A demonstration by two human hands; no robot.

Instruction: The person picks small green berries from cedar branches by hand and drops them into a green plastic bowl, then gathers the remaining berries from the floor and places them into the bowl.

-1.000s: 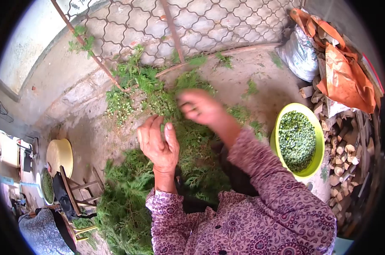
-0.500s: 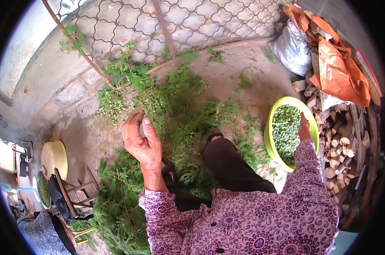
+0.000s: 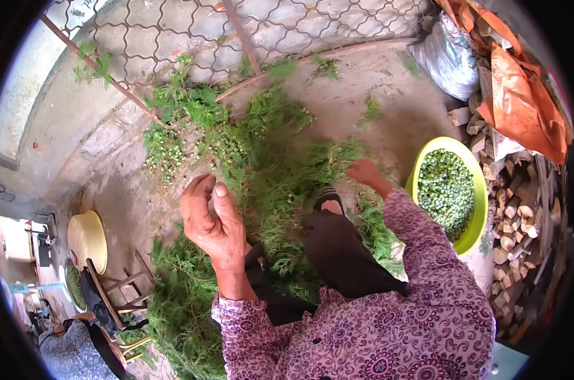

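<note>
My left hand [image 3: 212, 221] is raised over the greenery with its fingers curled and its thumb close to them; whatever it may hold is hidden. My right hand [image 3: 368, 175] is over the right edge of the cut green branches [image 3: 280, 158], fingers drawn together, contents too small to make out. Right of it stands a yellow-green basin [image 3: 483, 212] holding a heap of small green pods [image 3: 446, 190]. More feathery branches [image 3: 185, 310] lie around my feet, and small pale-green pods dot the pile near the wall.
A metal lattice [image 3: 166, 38] runs along the wall. At right are a white sack [image 3: 450, 60], an orange sheet [image 3: 521, 101] and stacked firewood [image 3: 512, 221]. A yellow tub [image 3: 89, 242], a wooden chair [image 3: 103, 288] and a person in patterned blue clothing [image 3: 78, 351] are at left.
My right hand has left the pods in the basin and moved left to the branches. My left hand stays raised in much the same pose. The view has shifted slightly.
</note>
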